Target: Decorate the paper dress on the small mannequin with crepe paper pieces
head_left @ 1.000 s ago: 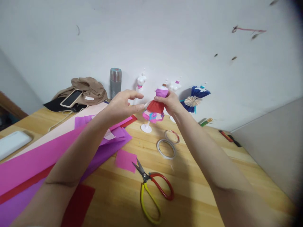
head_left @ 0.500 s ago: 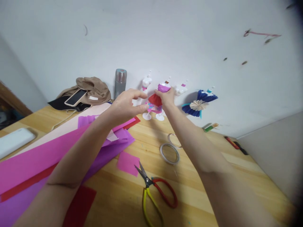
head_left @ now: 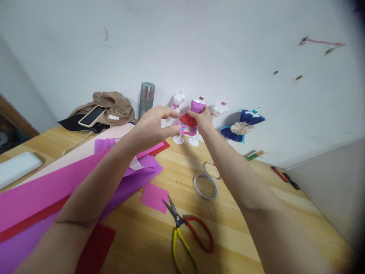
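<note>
Near the wall, my right hand (head_left: 203, 117) is closed around the waist of a small dress form (head_left: 199, 105) with a purple top, its fingers beside a red paper piece (head_left: 188, 120) on its front. My left hand (head_left: 159, 122) hovers to the left, thumb and fingers apart, with nothing visible in it. Just behind its fingertips stands a white dress form (head_left: 178, 99) with a pink and blue band. Round white bases show below both forms. To the right are another white dress form (head_left: 220, 109) and one dressed in pleated blue paper (head_left: 251, 117) with a cream paper fan (head_left: 241, 128).
Yellow-and-red-handled scissors (head_left: 178, 220) lie open on the wooden table beside a pink paper square (head_left: 155, 197). Tape rolls (head_left: 205, 186) lie under my right forearm. Crepe sheets (head_left: 54, 177) cover the left side. Behind are a grey flask (head_left: 147, 99), brown cloth (head_left: 119, 108) and phone (head_left: 91, 116).
The camera view has shifted slightly. Both hands keep nearly the same pose and place around the dress forms; nothing has been let go.
</note>
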A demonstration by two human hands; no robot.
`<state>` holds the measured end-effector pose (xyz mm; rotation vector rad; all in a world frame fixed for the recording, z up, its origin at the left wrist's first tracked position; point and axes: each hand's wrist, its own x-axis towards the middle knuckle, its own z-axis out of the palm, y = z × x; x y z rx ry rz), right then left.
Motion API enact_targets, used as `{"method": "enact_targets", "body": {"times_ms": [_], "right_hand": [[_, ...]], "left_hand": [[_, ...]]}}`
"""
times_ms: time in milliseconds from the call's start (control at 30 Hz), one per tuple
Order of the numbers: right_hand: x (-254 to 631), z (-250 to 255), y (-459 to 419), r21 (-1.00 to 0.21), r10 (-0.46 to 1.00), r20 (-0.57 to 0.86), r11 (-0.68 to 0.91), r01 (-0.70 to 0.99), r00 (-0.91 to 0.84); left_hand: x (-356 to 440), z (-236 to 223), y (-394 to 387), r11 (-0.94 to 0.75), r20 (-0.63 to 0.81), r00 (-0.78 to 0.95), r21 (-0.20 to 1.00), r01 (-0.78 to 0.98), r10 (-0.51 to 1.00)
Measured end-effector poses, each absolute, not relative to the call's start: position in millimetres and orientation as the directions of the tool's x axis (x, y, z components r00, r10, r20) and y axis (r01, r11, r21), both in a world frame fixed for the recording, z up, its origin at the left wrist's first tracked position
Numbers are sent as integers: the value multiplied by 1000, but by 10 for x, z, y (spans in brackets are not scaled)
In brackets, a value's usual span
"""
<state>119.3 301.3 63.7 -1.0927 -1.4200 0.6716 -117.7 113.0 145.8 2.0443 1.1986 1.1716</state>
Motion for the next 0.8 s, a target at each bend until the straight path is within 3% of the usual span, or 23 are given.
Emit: {"method": "enact_targets", "body": {"times_ms": [533,800], "right_hand": [[1231,797,2763,-897,917,399,386,216,20],[1242,912,1968,-908,925,378,377,184,-30]], "left_hand": [[-1179,1445,1157,-504,455,223,723,472,862],[-1212,1569,1074,-465,427,200,720,515,882]]}}
